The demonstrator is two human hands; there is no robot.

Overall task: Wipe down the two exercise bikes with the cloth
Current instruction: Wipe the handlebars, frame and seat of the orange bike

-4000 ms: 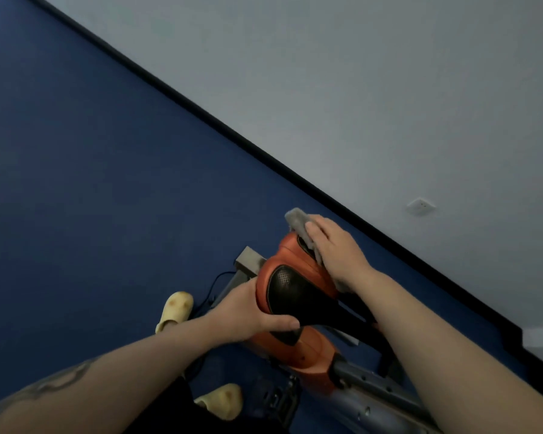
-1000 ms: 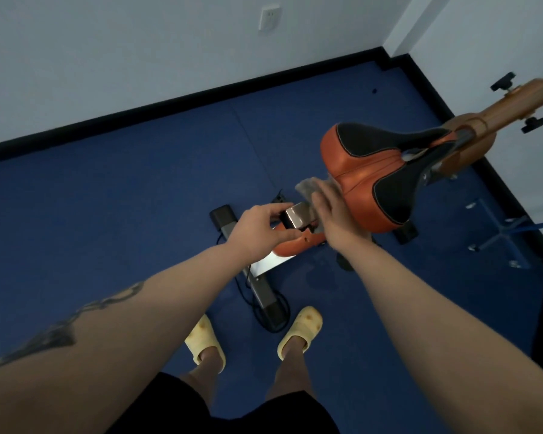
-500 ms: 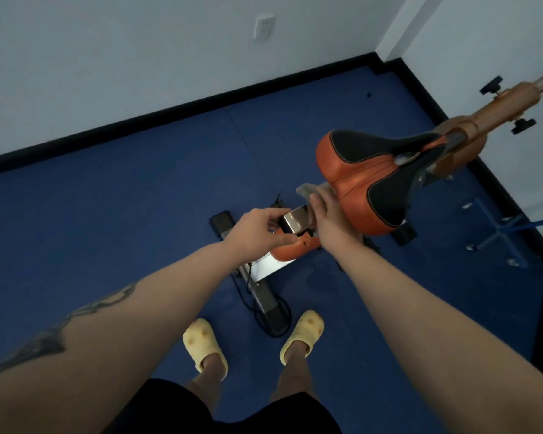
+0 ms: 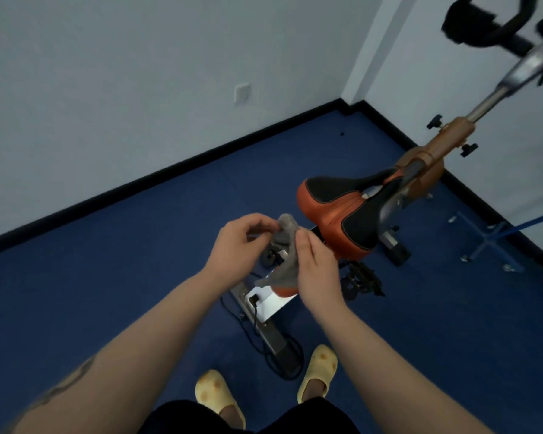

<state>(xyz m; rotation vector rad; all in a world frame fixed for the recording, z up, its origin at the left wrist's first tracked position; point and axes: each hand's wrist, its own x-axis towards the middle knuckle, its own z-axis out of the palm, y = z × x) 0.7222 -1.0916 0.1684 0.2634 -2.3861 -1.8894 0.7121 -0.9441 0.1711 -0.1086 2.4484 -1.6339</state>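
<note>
Cloth (image 4: 284, 255): grey, crumpled, held in the air between both hands at frame centre, clear of the bike, apparently for refolding. Left hand (image 4: 237, 245), 9 o'clock of it: fingers pinch its upper fold. Right hand (image 4: 318, 267), 3 o'clock: fingers grip its length. Saddle (image 4: 342, 211), 2 o'clock: orange-black, untouched.

Blue floor (image 4: 91, 277), pale walls (image 4: 123, 73), black skirting (image 4: 176, 166), wall socket (image 4: 242, 93).
</note>
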